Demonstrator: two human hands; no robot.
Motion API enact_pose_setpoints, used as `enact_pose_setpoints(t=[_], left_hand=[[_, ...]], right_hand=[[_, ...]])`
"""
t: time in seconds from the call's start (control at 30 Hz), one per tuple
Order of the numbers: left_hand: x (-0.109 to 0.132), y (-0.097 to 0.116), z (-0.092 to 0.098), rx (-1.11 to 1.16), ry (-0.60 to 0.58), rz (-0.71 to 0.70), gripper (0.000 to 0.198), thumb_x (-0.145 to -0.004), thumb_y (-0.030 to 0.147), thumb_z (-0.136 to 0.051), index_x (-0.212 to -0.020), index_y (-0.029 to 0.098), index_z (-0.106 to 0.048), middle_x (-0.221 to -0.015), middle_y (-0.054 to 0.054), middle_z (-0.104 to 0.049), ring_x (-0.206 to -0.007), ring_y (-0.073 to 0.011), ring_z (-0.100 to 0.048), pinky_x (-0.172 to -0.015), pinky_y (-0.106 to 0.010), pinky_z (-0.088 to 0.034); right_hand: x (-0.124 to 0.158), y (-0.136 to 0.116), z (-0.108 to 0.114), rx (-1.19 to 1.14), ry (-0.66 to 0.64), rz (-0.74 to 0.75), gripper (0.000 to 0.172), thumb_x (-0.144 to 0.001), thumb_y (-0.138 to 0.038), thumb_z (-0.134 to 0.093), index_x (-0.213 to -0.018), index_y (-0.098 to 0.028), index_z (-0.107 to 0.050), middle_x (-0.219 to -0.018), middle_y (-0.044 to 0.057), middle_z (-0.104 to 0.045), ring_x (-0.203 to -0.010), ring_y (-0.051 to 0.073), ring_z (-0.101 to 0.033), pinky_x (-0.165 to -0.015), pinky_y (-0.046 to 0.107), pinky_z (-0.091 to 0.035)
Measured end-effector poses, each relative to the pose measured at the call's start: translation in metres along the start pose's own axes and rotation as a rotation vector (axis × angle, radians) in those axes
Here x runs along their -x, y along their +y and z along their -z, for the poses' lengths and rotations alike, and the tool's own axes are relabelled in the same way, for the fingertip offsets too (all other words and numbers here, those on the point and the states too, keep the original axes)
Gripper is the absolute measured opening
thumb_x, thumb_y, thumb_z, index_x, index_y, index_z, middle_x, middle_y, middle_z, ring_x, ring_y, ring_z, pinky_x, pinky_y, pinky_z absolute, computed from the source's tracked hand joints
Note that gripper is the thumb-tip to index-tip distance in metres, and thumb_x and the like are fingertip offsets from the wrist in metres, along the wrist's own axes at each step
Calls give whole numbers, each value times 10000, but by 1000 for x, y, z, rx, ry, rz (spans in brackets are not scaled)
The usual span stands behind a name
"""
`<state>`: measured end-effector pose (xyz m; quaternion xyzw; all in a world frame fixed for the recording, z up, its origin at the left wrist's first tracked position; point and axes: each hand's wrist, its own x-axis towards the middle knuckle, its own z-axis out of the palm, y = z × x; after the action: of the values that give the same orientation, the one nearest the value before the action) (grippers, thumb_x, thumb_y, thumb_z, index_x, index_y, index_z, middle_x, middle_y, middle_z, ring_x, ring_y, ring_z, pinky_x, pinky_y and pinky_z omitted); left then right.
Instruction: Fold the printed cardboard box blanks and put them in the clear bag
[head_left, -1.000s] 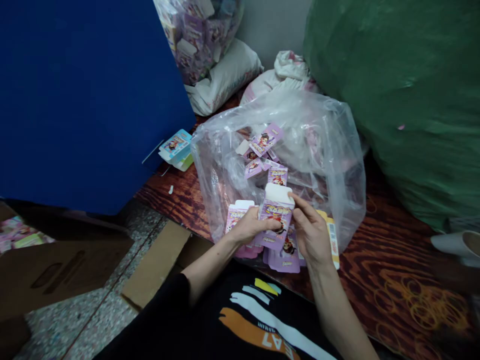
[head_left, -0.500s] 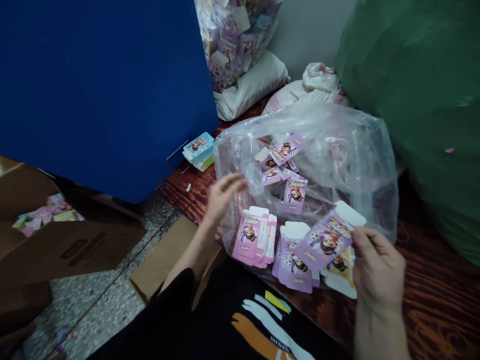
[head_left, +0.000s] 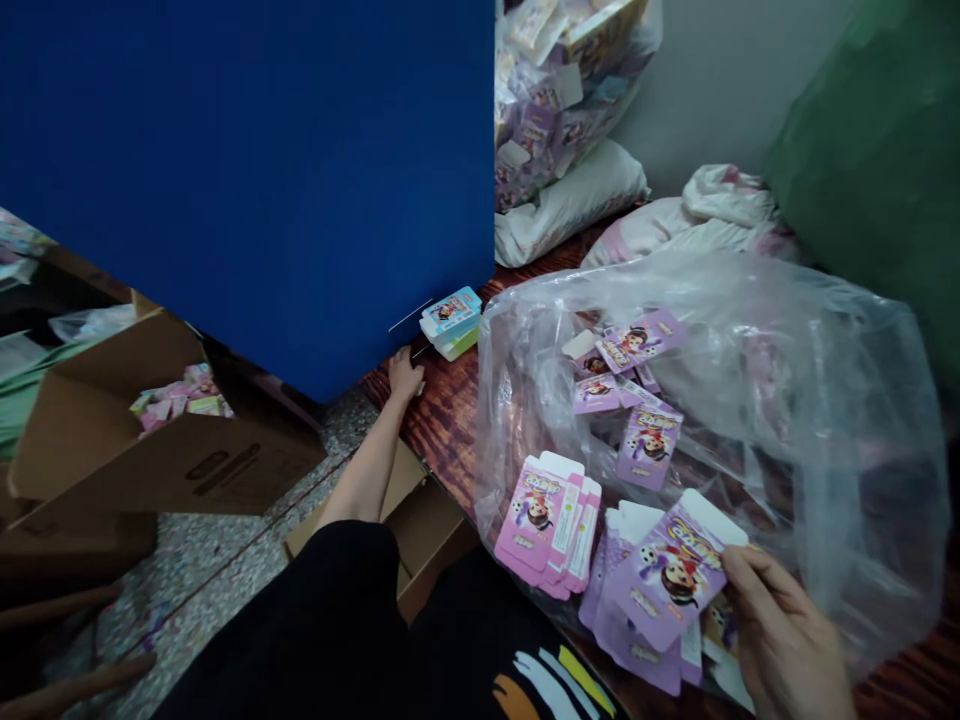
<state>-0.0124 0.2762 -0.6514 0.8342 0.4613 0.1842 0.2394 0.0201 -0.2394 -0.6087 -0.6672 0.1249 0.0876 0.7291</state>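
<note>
My right hand (head_left: 784,625) pinches a flat purple carton (head_left: 671,570) by its white flap end. It is held over a stack of purple cartons (head_left: 637,665), with a yellowish carton (head_left: 721,625) partly hidden behind my fingers. My left hand (head_left: 406,377) is at the wooden surface's left edge, fingers curled beside a thin dark strip; what they grip, if anything, is too small to make out. Just beyond it lie light-blue cartons (head_left: 452,312) with a yellow-green one beneath. Pink cartons (head_left: 544,515) are stacked left of the purple ones, on a clear plastic bag (head_left: 750,400).
Loose purple cartons (head_left: 649,445) lie on the bag. A tall blue panel (head_left: 247,150) stands at left, a green sack (head_left: 877,150) at right. Behind are white sacks (head_left: 577,200) and a carton-filled bag (head_left: 570,100). A cardboard box (head_left: 247,465) stands lower left.
My left hand has moved from the plastic bag's left side out to the table edge by the blue panel. My right hand still holds the purple carton. The view has swung left.
</note>
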Motion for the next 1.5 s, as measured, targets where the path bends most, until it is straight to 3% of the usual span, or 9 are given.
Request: enact_pose_setpoints(t=[0.23,0.43,0.63,0.8,1.03,1.23,1.5], left_hand=[[-25,4,-9,-150,-65,-49,370,-918,303,-594,-1249,164,-686,-1356,-181,-595,-1323,-361,-481,-1113,-486,-369],[-31,-1,-12,-164,-65,-32,304,-989,326,-566,-1235,170,-652,-1307,-106,-624,-1274,-276,-536,-1100,-502,-394],[-25,-5,-11,-142,-66,-42,267,-990,333,-577,-1179,174,-677,-1248,-91,-658,-1210,-247,-586,-1072,-464,-428],[-14,-8,-10,-124,-48,-50,240,-978,235,-565,-1167,180,-702,-1218,-84,-677,-1199,-238,-595,-1058,-432,-432],[-1,-11,-16,-99,-5,-51,359,-937,117,-505,-1143,259,-763,-1201,-85,-689,-1210,-249,-600,-1024,-357,-436],[-2,-11,-19,-51,4,-51,359,-929,115,-511,-1130,258,-772,-1171,-88,-697,-1194,-254,-603,-1042,-376,-436],[-9,-6,-10,50,-4,-25,203,-903,153,-611,-1062,180,-735,-1134,-80,-699,-1176,-248,-615,-1083,-446,-429]], right_hand=[[0,-2,-26,42,-58,-25,430,-478,-509,-929,-701,-204,-723,-732,4,-668,-664,136,-582,-552,204,-509],[3,0,-32,145,-82,15,425,-520,-534,-895,-696,-195,-709,-726,7,-669,-680,149,-576,-562,213,-492],[1,5,-36,161,-79,-10,462,-497,-556,-890,-704,-184,-708,-755,20,-684,-698,160,-583,-583,226,-496],[1,8,-36,137,-100,-36,459,-504,-545,-895,-722,-189,-704,-772,18,-687,-715,160,-585,-601,223,-499],[1,6,-36,169,-113,-30,459,-519,-562,-882,-711,-189,-696,-758,24,-679,-707,168,-582,-589,234,-489],[0,2,-38,183,-125,-24,447,-511,-558,-879,-700,-193,-703,-740,9,-660,-730,154,-559,-615,215,-469],[7,-3,-33,200,-86,-26,443,-485,-550,-876,-682,-191,-707,-741,14,-653,-732,162,-550,-616,229,-455]])
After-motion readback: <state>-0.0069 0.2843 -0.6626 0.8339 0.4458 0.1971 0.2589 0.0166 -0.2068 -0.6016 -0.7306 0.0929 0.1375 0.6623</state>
